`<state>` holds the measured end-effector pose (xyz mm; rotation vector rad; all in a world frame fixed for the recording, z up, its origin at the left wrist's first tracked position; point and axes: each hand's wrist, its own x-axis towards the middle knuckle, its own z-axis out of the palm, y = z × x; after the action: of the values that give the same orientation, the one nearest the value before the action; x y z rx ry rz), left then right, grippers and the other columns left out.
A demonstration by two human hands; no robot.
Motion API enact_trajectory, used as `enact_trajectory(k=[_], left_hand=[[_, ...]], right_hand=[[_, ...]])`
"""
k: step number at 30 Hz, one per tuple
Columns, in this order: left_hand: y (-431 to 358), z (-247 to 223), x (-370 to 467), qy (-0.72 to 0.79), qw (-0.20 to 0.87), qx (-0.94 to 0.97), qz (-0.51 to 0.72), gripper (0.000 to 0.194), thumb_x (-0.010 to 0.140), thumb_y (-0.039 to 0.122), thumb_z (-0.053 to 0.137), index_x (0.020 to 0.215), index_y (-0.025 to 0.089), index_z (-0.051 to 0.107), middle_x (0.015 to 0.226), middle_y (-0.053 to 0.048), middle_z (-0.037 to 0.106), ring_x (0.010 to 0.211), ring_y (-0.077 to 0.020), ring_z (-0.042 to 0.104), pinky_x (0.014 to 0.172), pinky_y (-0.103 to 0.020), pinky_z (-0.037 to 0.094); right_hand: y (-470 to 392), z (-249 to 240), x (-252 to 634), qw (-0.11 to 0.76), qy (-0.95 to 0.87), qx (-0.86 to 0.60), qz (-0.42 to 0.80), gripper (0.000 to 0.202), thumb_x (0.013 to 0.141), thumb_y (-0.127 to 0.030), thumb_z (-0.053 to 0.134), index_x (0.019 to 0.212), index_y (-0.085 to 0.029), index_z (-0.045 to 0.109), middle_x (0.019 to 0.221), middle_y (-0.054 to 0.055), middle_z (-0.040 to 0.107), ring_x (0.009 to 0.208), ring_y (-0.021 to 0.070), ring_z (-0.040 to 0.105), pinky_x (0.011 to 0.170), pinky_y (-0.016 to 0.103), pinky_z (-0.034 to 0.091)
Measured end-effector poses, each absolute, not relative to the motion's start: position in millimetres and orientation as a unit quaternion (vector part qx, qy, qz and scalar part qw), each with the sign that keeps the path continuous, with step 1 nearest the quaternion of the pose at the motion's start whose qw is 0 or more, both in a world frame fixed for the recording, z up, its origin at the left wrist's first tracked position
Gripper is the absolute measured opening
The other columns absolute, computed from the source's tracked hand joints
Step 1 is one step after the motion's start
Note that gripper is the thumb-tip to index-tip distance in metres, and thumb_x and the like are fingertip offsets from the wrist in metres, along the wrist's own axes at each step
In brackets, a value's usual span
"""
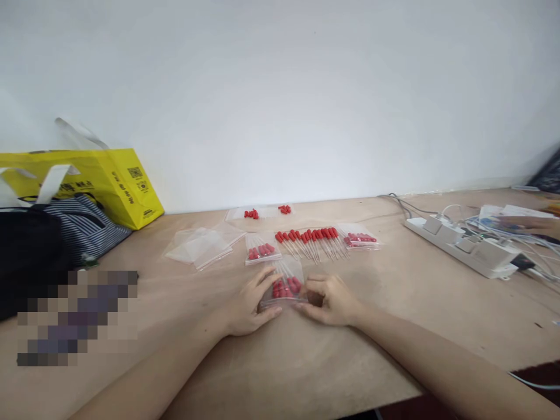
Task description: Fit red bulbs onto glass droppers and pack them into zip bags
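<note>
Zip bag of red parts: watch the seal

Zip bag (283,286) sits flat on the table (394,326), lower centre of frame, between your hands. Risk: press unevenly and the slick plastic slides, or the red-capped pins inside poke through or spill. Left hand (248,308) lies palm-down, fingers spread on the bag's left edge. Right hand (331,299) is curled, fingers pinching the right edge. Loose pins (311,238) lie just above; don't sweep them.

A pixelated patch (76,318) hides what lies on the surface at left. The dark bag (26,256) is cut by the left edge. The yellow bag's (114,181) print is too small to read.
</note>
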<state>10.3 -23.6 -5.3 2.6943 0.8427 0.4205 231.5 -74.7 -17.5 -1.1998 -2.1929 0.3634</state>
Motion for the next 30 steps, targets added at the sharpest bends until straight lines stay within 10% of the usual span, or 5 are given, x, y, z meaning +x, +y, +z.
enact_trajectory(k=[10,23,30], left_hand=[[-24.3,-9.7,14.2,0.328,0.062,0.908,0.254,0.011,0.078,0.025,0.043,0.071,0.018,0.041,0.068,0.001,0.045,0.06,-0.012,0.045,0.057,-0.025,0.039],[-28.6,-14.0,24.5,0.291,0.057,0.921,0.252,0.02,0.084,0.024,0.037,0.068,0.017,0.047,0.069,-0.002,0.051,0.065,-0.0135,0.048,0.06,-0.025,0.04],[-25.1,-8.4,14.1,0.238,0.033,0.944,0.227,0.016,0.08,0.032,0.049,0.083,0.016,0.051,0.079,-0.004,0.056,0.072,-0.0144,0.053,0.064,-0.026,0.044]], right_hand=[[-68.7,-16.9,214.0,0.308,-0.779,-0.535,0.11,0.008,0.07,-0.026,0.052,0.072,-0.021,0.057,0.063,-0.003,0.056,0.054,0.008,0.046,0.05,0.02,0.027],[-52.4,-25.5,208.0,0.389,-0.729,-0.547,0.133,0.023,0.069,-0.032,0.059,0.056,-0.017,0.048,0.059,-0.001,0.05,0.055,0.0089,0.044,0.052,0.021,0.033],[-50.8,-19.2,234.4,0.361,-0.791,-0.446,0.212,0.036,0.061,-0.039,0.067,0.086,-0.017,0.056,0.077,0.001,0.05,0.06,0.0094,0.049,0.052,0.021,0.039]])
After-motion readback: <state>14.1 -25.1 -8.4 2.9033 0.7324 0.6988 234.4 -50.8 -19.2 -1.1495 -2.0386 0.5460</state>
